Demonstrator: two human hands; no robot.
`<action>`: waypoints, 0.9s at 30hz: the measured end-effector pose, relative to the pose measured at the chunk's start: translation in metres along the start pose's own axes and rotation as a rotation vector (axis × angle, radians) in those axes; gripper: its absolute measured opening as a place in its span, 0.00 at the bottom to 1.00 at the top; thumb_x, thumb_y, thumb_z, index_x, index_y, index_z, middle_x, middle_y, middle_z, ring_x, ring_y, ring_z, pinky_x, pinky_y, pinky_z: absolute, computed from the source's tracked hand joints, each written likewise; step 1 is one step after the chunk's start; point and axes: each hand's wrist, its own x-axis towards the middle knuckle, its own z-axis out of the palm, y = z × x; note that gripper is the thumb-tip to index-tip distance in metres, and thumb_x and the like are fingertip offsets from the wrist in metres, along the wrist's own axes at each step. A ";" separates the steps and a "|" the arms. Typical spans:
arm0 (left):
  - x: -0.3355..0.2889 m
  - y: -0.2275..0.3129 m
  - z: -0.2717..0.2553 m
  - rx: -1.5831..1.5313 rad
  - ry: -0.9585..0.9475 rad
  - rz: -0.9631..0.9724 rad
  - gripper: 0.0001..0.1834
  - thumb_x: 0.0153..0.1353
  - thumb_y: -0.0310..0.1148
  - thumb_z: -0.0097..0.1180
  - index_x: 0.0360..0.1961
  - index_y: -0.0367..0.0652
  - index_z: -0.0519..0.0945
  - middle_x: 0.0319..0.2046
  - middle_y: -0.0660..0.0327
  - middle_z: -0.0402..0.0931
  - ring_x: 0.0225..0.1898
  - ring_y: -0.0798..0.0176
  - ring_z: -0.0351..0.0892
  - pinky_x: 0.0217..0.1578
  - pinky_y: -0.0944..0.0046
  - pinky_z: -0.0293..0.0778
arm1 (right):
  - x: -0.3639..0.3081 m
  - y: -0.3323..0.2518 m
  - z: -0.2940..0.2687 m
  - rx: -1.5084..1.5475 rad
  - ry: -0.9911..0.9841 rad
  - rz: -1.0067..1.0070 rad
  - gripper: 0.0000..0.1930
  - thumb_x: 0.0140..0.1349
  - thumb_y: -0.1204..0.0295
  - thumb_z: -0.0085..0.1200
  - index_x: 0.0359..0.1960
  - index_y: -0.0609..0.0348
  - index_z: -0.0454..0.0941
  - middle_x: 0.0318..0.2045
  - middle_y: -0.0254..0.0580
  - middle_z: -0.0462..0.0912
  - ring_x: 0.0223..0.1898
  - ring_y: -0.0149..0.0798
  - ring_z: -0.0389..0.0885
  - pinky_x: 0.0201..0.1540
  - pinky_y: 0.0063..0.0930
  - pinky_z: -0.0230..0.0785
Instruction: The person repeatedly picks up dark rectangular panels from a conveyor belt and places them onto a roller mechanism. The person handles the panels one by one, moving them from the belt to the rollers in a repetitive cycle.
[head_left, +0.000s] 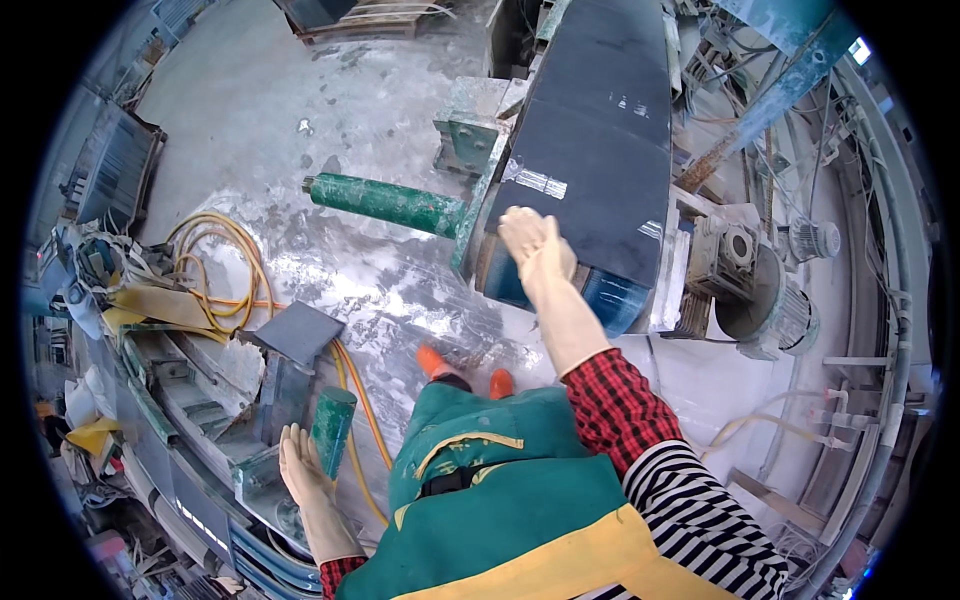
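Both my hands wear cream gloves. My right hand reaches forward over the near end of a long conveyor with a dark, flat top. Its fingers are stretched out and lie close together; whether the palm touches the surface I cannot tell. A blue roller shows under that end, beside my right wrist. Low on the left, my left hand is held up with its fingers extended and nothing in it. Right next to it stands a green cylinder, and a small dark square plate lies farther forward.
A green roller sticks out left from the conveyor frame. Yellow hoses coil on the wet floor and run near my feet. Right of the conveyor sits a grey motor. Stacked panels stand far left.
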 end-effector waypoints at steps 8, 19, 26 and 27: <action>0.010 0.016 0.000 0.020 -0.097 0.022 0.30 0.73 0.41 0.47 0.69 0.35 0.61 0.68 0.48 0.63 0.69 0.53 0.64 0.69 0.59 0.62 | -0.021 -0.118 -0.069 0.112 0.130 -0.260 0.30 0.78 0.58 0.25 0.57 0.76 0.70 0.57 0.63 0.76 0.58 0.59 0.77 0.59 0.51 0.76; 0.034 0.034 -0.147 -0.022 0.119 0.164 0.28 0.72 0.38 0.48 0.67 0.33 0.65 0.64 0.49 0.68 0.67 0.53 0.66 0.68 0.57 0.62 | -0.055 -0.166 -0.135 -0.034 0.309 -0.601 0.29 0.78 0.56 0.30 0.59 0.76 0.66 0.58 0.61 0.75 0.58 0.59 0.77 0.59 0.45 0.78; 0.086 0.031 -0.331 0.130 0.443 0.422 0.25 0.71 0.37 0.51 0.64 0.34 0.69 0.62 0.51 0.71 0.65 0.58 0.69 0.64 0.64 0.66 | -0.133 -0.122 -0.189 -0.132 0.578 -0.505 0.28 0.77 0.54 0.32 0.63 0.68 0.65 0.58 0.54 0.76 0.57 0.53 0.78 0.57 0.42 0.78; 0.102 0.020 -0.372 0.282 0.474 0.527 0.25 0.71 0.37 0.51 0.65 0.34 0.68 0.63 0.51 0.71 0.65 0.57 0.69 0.65 0.63 0.65 | -0.145 -0.113 -0.196 -0.138 0.609 -0.453 0.27 0.77 0.54 0.32 0.63 0.66 0.66 0.58 0.52 0.77 0.56 0.51 0.79 0.56 0.41 0.79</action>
